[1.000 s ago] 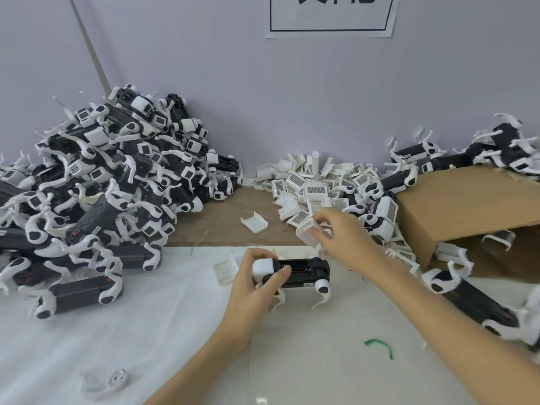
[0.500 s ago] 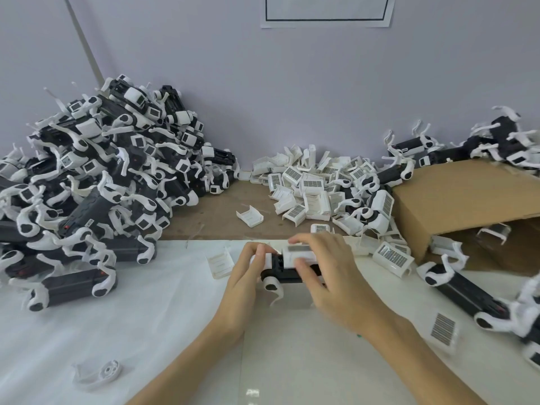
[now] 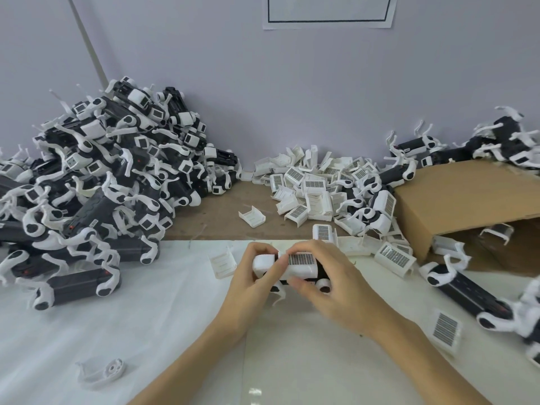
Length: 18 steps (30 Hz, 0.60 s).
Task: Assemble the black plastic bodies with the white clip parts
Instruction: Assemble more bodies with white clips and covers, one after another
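On the white-covered desk [image 3: 146,331], your right hand [image 3: 333,283] had brought the clip [image 3: 301,266] from the pile onto the body [image 3: 320,268], fingers gripping it. Your left hand [image 3: 251,280] gripped the body's end. Seating likely remained.

The clip part [image 3: 301,266] under my right hand [image 3: 330,283] is white, with a dark grid of fine bars on its top face. The body [image 3: 320,273] beneath it is black, with white round ends. At 9 o'clock, the pile of assembled units [image 3: 102,182] is black and white throughout. At 12 o'clock, the loose clips [image 3: 309,185] are white with the same barred grids. The counter [image 3: 216,211] is brown; its sheet [image 3: 146,317] is white. At 2 o'clock, the cardboard box [image 3: 467,200] is tan. The wall [image 3: 292,83] is pale lilac.
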Available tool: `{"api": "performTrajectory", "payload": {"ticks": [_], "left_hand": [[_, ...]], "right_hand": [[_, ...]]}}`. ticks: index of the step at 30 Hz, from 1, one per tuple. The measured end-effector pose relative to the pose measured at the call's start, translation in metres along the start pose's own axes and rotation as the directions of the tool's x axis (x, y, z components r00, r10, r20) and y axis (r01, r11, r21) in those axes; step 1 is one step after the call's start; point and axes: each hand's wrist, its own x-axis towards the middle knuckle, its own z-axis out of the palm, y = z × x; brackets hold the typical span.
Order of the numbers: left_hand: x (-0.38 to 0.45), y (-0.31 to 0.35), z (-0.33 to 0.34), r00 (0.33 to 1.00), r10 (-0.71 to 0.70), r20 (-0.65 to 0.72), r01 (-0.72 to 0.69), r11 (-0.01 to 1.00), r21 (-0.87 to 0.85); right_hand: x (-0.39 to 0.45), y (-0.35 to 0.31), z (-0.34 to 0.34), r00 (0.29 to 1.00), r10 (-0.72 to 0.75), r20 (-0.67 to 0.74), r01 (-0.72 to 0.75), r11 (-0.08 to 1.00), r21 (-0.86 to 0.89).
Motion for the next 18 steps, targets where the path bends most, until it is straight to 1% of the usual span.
{"api": "performTrajectory", "payload": {"ticks": [3, 5, 8, 10, 12, 13, 15, 17, 18], "left_hand": [[-0.001, 0.001, 0.000, 0.999, 0.001, 0.043, -0.001, 1.000, 0.005], [-0.002, 0.002, 0.001, 0.998, 0.005, 0.064, -0.005, 1.000, -0.006], [-0.005, 0.003, 0.003, 0.997, 0.049, 0.052, -0.051, 0.998, 0.028], [-0.006, 0.001, 0.004, 0.993, 0.118, -0.009, -0.117, 0.989, 0.096], [-0.007, 0.000, 0.004, 0.977, 0.200, -0.069, -0.185, 0.966, 0.183], [-0.007, 0.000, 0.004, 0.971, 0.229, -0.071, -0.210, 0.955, 0.209], [-0.006, 0.000, 0.004, 0.970, 0.238, -0.048, -0.224, 0.954, 0.198], [-0.004, -0.001, 0.001, 0.972, 0.230, -0.044, -0.219, 0.959, 0.182], [-0.002, -0.001, -0.001, 0.972, 0.231, -0.045, -0.220, 0.959, 0.180]], "right_hand": [[-0.001, -0.001, -0.009, 0.988, 0.147, 0.056, -0.155, 0.968, 0.198], [0.001, 0.004, -0.014, 0.969, 0.230, 0.089, -0.245, 0.943, 0.225], [0.003, 0.010, -0.018, 0.943, 0.268, 0.194, -0.314, 0.911, 0.267], [0.004, 0.009, -0.020, 0.941, 0.284, 0.186, -0.331, 0.887, 0.321], [0.003, 0.005, -0.019, 0.951, 0.293, 0.104, -0.310, 0.872, 0.379], [0.002, 0.003, -0.017, 0.958, 0.282, 0.051, -0.281, 0.888, 0.365], [0.000, -0.001, -0.008, 0.977, 0.210, -0.037, -0.197, 0.955, 0.220], [-0.002, -0.001, -0.001, 0.989, 0.134, -0.056, -0.132, 0.991, 0.032], [-0.002, 0.001, -0.001, 0.990, 0.130, -0.048, -0.132, 0.991, -0.027]]}}
